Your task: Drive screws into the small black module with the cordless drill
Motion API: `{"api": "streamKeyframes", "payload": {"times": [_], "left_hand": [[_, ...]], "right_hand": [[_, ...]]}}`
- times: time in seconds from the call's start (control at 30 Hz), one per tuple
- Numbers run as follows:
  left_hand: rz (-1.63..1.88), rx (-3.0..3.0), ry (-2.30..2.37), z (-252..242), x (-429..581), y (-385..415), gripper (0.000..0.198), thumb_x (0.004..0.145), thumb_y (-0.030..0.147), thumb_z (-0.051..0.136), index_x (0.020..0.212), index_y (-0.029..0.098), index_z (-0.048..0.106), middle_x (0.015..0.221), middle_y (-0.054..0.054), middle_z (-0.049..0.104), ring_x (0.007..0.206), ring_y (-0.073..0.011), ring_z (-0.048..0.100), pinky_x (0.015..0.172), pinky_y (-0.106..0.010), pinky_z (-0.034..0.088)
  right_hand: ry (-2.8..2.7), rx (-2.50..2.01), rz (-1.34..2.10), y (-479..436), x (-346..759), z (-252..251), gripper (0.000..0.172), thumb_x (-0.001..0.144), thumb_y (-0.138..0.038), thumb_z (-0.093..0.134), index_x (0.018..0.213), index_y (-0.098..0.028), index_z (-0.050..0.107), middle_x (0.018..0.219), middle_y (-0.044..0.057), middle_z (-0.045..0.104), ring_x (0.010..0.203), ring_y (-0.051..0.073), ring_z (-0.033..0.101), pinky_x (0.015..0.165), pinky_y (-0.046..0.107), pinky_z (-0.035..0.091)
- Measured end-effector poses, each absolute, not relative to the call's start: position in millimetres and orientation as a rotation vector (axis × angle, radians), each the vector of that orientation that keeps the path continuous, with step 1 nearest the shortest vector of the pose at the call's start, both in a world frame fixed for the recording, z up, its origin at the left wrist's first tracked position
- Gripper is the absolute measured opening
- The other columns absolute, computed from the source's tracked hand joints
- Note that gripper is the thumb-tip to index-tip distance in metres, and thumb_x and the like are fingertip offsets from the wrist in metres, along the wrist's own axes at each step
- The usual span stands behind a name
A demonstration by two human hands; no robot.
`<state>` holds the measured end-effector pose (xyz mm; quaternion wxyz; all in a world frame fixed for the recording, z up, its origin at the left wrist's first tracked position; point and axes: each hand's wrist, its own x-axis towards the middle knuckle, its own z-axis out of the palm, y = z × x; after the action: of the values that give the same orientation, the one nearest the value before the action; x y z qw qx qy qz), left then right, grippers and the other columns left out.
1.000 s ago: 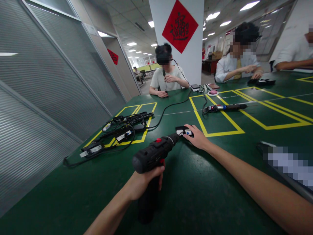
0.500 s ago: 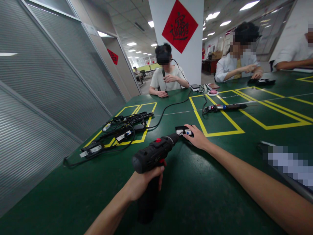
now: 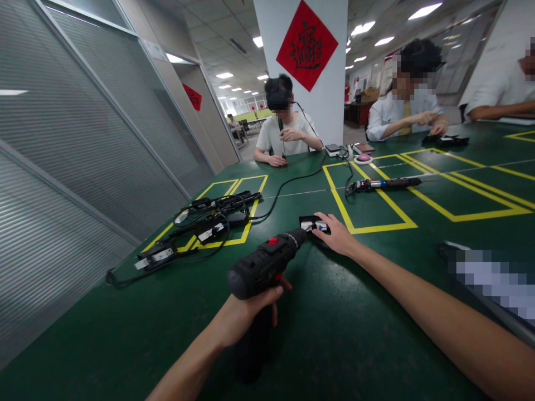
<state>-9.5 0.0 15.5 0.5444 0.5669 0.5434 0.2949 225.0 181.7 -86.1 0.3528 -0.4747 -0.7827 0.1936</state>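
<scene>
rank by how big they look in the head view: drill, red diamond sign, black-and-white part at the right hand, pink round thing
1. Drill, nearest the camera
2. Red diamond sign
3. Black-and-white part, partly covered by the right hand
4. Pink round thing

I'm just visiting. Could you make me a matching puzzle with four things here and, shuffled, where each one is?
1. Black pistol-shaped power drill with red details
2. Small black box with a white part
3. Red diamond-shaped sign
4. Long dark tool with a blue band

A. On the white pillar
B. Across yellow tape
C. In the left hand
D. Held by the right hand

Pairs: 1-C, 2-D, 3-A, 4-B
</scene>
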Motion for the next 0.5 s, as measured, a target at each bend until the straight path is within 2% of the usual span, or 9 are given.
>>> {"api": "streamKeyframes", "payload": {"times": [0.17,0.37,0.5], "left_hand": [[0.653,1.378,1.308,14,-11,-1,0.028,0.089,0.035,0.055,0.106,0.014,0.059,0.062,-0.002,0.064,0.056,-0.0171,0.059,0.058,-0.030,0.043],[0.700,1.338,1.284,5,-13,1,0.028,0.087,0.037,0.059,0.102,0.015,0.057,0.087,-0.007,0.066,0.058,-0.0151,0.059,0.056,-0.030,0.046],[0.696,1.329,1.300,3,-15,2,0.033,0.086,0.038,0.059,0.108,0.014,0.055,0.079,-0.006,0.065,0.058,-0.0152,0.057,0.056,-0.030,0.045]], "right_hand": [[-2.036,-1.227,0.508,182,226,-85,0.050,0.088,-0.043,0.053,0.135,-0.029,0.044,0.117,0.007,0.054,0.102,0.023,0.058,0.091,0.038,0.045],[-2.025,-1.224,0.503,181,225,-86,0.049,0.088,-0.042,0.053,0.135,-0.029,0.044,0.119,0.007,0.054,0.103,0.023,0.058,0.091,0.037,0.045],[-2.023,-1.220,0.500,182,225,-87,0.049,0.088,-0.041,0.054,0.134,-0.029,0.045,0.118,0.007,0.053,0.103,0.023,0.059,0.092,0.037,0.045]]}}
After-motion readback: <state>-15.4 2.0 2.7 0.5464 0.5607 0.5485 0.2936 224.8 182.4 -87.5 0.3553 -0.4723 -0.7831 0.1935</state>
